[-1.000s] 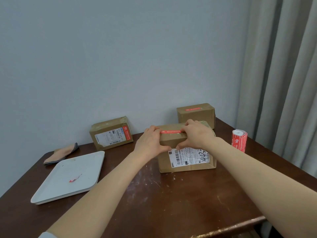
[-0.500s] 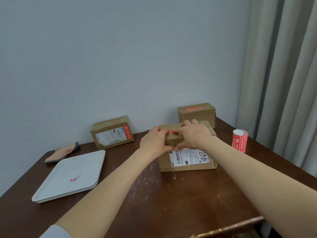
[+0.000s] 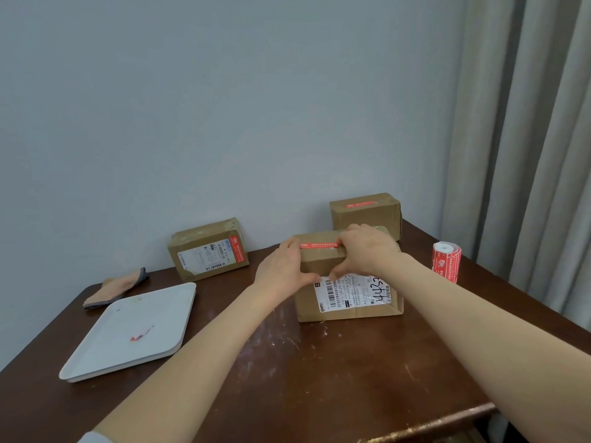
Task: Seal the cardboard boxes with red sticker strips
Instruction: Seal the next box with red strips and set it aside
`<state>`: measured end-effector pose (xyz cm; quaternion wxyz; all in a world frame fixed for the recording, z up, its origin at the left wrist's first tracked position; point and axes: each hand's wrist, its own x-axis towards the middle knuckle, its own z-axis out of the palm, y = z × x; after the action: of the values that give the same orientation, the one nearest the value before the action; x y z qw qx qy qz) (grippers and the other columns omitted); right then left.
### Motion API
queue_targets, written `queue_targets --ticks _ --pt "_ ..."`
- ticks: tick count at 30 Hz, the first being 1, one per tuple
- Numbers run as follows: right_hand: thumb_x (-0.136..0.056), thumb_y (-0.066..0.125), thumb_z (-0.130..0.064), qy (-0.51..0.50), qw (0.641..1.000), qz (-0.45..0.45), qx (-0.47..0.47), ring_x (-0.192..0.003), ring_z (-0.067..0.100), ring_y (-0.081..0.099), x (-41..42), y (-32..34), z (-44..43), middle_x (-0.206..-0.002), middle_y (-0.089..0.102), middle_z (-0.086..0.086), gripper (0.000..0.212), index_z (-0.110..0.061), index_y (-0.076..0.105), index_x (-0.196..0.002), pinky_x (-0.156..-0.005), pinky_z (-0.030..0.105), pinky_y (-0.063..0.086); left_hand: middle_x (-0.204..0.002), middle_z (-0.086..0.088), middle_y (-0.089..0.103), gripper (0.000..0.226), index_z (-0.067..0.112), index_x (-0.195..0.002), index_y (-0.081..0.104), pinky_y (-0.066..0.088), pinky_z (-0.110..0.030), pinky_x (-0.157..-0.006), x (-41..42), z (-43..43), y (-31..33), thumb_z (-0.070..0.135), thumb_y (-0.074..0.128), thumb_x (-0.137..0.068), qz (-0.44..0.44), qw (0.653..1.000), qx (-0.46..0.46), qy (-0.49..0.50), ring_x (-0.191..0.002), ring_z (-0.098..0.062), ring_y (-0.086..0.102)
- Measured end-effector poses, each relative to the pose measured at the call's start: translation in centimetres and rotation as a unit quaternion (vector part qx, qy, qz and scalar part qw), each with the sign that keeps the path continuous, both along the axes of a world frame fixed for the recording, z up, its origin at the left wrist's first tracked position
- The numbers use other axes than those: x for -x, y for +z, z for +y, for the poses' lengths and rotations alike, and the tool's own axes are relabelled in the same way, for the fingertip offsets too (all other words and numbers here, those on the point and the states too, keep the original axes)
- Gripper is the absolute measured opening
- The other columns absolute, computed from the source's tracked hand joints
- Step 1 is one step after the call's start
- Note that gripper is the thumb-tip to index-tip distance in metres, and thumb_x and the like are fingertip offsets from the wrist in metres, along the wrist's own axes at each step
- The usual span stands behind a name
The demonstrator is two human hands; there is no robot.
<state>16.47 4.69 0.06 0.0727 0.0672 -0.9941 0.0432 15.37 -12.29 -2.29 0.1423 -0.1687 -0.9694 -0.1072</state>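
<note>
A cardboard box (image 3: 351, 314) with a white shipping label on its front stands on the dark wooden surface (image 3: 319, 378), right of the middle and short of the far edge. A red sticker strip (image 3: 319, 245) lies along its top, across the seam.

The left hand (image 3: 284, 266) rests over the box's top left front edge. Its fingers lie together on the left end of the strip and its thumb is spread down onto the front face. The right hand (image 3: 367, 251) covers the right end of the strip the same way, with fingers pressed flat on top and thumb down the front. The two thumb tips meet just above the label.

A second box (image 3: 364, 215), with a red strip already on top, sits behind it in the far right corner. A third box (image 3: 208, 251) stands at the far edge against the wall. A roll of red stickers (image 3: 446, 262) stands upright near the right edge. Toward the left edge lies a white tray (image 3: 105, 353) holding a red scrap (image 3: 140, 334), and a folded cloth (image 3: 115, 287) lies in the far left corner.
</note>
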Motion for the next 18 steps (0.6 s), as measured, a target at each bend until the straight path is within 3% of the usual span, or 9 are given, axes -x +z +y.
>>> queue_targets --ticks 3,6,14,18 --pt "-0.075 0.071 -0.058 0.012 1.000 0.013 0.007 -0.125 0.025 0.045 -0.09 -0.29 -0.26 -0.135 0.048 0.004 0.084 -0.030 0.034 -0.146 -0.096 0.039 0.044 -0.143 -0.005 0.040 0.083 0.019 -0.146 0.022 0.044 -0.033 -0.094 -0.33 -0.46 -0.44 0.050 0.064 -0.081 0.021 1.000 0.007 0.004 -0.129 -0.020 0.042" --pt "-0.081 0.068 -0.054 0.037 0.999 0.025 -0.011 -0.127 0.028 0.042 -0.22 -0.52 -0.83 -0.140 0.042 0.002 0.080 -0.047 0.022 -0.147 -0.096 0.040 0.043 -0.147 -0.014 0.031 0.079 0.033 -0.147 0.017 0.042 -0.038 -0.099 -0.68 -0.41 -0.62 0.050 0.061 -0.084 0.027 0.999 0.029 -0.012 -0.137 -0.027 0.031" --pt "-0.086 0.061 -0.055 0.026 0.999 0.009 -0.038 -0.125 0.027 0.040 -0.35 -0.48 -0.96 -0.138 0.045 0.001 0.067 -0.047 0.032 -0.145 -0.096 0.038 0.039 -0.133 -0.002 0.046 0.067 0.030 -0.141 0.036 0.045 -0.031 -0.085 0.10 -0.33 -0.33 0.050 0.062 -0.083 0.026 0.999 0.030 -0.010 -0.116 -0.021 0.052" --pt "-0.081 0.067 -0.055 0.021 1.000 0.007 -0.015 -0.121 0.025 0.044 -0.39 -0.20 -0.71 -0.132 0.050 0.000 0.062 -0.036 0.049 -0.137 -0.093 0.037 0.042 -0.130 -0.001 0.049 0.069 0.026 -0.140 0.040 0.045 -0.032 -0.086 0.19 -0.47 -0.02 0.050 0.064 -0.081 0.024 0.999 0.031 -0.005 -0.117 -0.021 0.051"
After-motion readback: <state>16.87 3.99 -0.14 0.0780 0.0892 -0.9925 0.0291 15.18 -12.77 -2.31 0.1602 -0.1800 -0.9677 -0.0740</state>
